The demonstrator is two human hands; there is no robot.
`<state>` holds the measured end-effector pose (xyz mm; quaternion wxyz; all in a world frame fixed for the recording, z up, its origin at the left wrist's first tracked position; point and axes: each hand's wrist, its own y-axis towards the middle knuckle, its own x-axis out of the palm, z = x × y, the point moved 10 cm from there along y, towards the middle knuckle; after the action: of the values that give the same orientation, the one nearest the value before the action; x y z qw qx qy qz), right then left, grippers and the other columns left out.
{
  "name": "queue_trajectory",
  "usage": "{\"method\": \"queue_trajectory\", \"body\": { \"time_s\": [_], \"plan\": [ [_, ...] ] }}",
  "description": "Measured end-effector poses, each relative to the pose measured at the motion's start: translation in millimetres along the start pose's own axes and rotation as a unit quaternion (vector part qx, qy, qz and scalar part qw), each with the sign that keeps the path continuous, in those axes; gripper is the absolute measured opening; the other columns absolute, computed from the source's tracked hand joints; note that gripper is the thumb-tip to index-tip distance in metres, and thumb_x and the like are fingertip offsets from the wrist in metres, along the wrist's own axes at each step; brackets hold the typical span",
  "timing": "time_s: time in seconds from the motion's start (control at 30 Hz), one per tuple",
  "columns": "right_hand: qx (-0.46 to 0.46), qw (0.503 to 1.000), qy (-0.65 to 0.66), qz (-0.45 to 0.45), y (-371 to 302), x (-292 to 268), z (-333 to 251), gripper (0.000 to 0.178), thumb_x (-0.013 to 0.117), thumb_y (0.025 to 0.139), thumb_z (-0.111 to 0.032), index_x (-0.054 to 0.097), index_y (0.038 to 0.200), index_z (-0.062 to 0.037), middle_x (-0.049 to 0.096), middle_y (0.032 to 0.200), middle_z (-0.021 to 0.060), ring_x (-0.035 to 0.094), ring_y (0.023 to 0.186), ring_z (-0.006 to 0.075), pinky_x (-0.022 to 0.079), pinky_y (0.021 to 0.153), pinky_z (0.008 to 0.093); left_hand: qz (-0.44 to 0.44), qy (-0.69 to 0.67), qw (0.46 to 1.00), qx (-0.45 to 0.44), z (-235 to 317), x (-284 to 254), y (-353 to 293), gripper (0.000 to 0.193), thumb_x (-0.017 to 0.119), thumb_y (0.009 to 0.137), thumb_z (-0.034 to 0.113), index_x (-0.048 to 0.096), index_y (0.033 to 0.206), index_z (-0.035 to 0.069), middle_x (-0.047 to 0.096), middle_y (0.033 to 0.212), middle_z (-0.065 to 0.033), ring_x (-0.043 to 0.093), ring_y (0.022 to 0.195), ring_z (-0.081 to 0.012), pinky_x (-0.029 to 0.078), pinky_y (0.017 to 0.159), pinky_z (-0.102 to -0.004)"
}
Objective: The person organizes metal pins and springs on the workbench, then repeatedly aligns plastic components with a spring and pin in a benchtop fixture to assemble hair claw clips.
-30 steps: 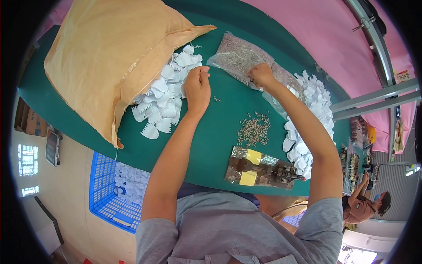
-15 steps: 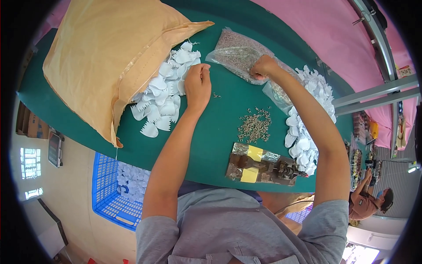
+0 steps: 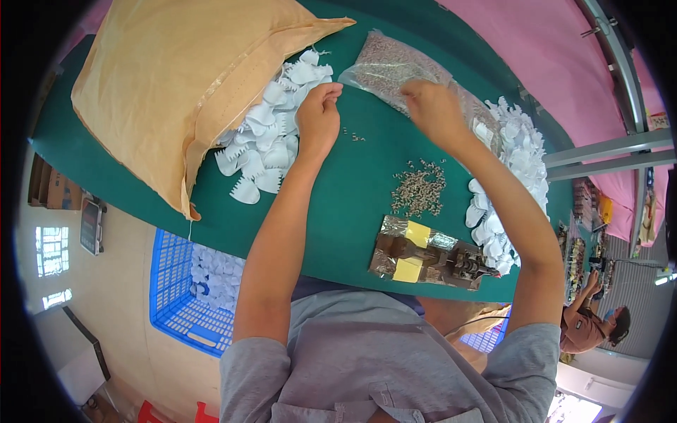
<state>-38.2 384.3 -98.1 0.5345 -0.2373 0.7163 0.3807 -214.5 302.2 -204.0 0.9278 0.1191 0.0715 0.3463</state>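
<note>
My left hand [image 3: 319, 120] is at the right edge of a heap of white plastic comb-like pieces [image 3: 270, 144], its fingers curled together. Anything inside them is hidden. At the far side of the table my right hand [image 3: 436, 111] is over the near edge of a clear plastic bag [image 3: 395, 62] filled with small brownish metal bits. Motion smears its fingers, so I cannot tell whether they hold anything. A loose pile of small metal clips [image 3: 418, 189] lies nearer me, and a few more clips [image 3: 357, 138] lie between my hands.
A big tan sack [image 3: 176, 77] lies at the left, beside the white heap. Another white heap [image 3: 518, 162] is on the right. A small metal fixture [image 3: 434, 257] with yellow tape sits at the green table's [image 3: 338, 225] front edge. Below is a blue crate [image 3: 173, 282]; a person [image 3: 592, 328] works far right.
My right hand has lifted from its closed grip at the bag's edge. The loose clear plastic below that hand no longer shows there. My left hand stays by the white heap; the view has shifted slightly.
</note>
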Motion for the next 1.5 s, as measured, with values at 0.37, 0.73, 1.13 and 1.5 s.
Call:
{"method": "queue_trajectory", "body": {
  "time_s": [0.37, 0.73, 1.13, 1.5],
  "plan": [
    [-0.254, 0.954, 0.02, -0.158, -50, 60, -92, 0.054, 0.066, 0.079, 0.004, 0.063, 0.133, -0.0004, 0.06, 0.141, 0.0094, 0.057, 0.127, 0.0271, 0.053, 0.103, 0.0383, -0.014, 0.02, 1.0, 0.001, 1, 5, -2, 0.032, 0.046, 0.096, -0.006, 0.07, 0.116, -0.001, 0.075, 0.112, -0.0174, 0.073, 0.106, -0.027, 0.056, 0.096, -0.0345],
    [-0.208, 0.957, 0.16, -0.119, -47, 57, -73, 0.02, 0.074, 0.081, 0.0, 0.072, 0.1, -0.0031, 0.07, 0.105, 0.0099, 0.065, 0.1, 0.0307, 0.057, 0.084, 0.0408, -0.008, 0.039, 0.999, 0.022, 8, 6, -3, 0.027, 0.049, 0.095, -0.006, 0.07, 0.112, -0.003, 0.074, 0.109, -0.0174, 0.073, 0.102, -0.028, 0.056, 0.092, -0.0361],
    [0.029, 0.964, 0.243, 0.101, -33, -22, 30, 0.014, 0.074, 0.085, -0.004, 0.077, 0.098, -0.0006, 0.076, 0.096, 0.0123, 0.074, 0.082, 0.0201, 0.059, 0.077, 0.0312, -0.003, 0.051, 0.998, 0.043, 10, 5, -8, 0.024, 0.055, 0.093, -0.007, 0.069, 0.112, -0.002, 0.073, 0.105, -0.0159, 0.072, 0.096, -0.0257, 0.057, 0.086, -0.0348],
    [0.053, 0.977, 0.163, 0.125, -31, -41, 88, 0.021, 0.068, 0.089, -0.002, 0.078, 0.107, -0.0024, 0.078, 0.098, 0.0146, 0.075, 0.081, 0.0243, 0.06, 0.075, 0.0341, -0.004, 0.059, 0.994, 0.09, 14, 13, -11, 0.025, 0.057, 0.091, -0.008, 0.067, 0.113, -0.002, 0.071, 0.105, -0.0157, 0.072, 0.094, -0.0268, 0.056, 0.086, -0.0357]
  ]
}}
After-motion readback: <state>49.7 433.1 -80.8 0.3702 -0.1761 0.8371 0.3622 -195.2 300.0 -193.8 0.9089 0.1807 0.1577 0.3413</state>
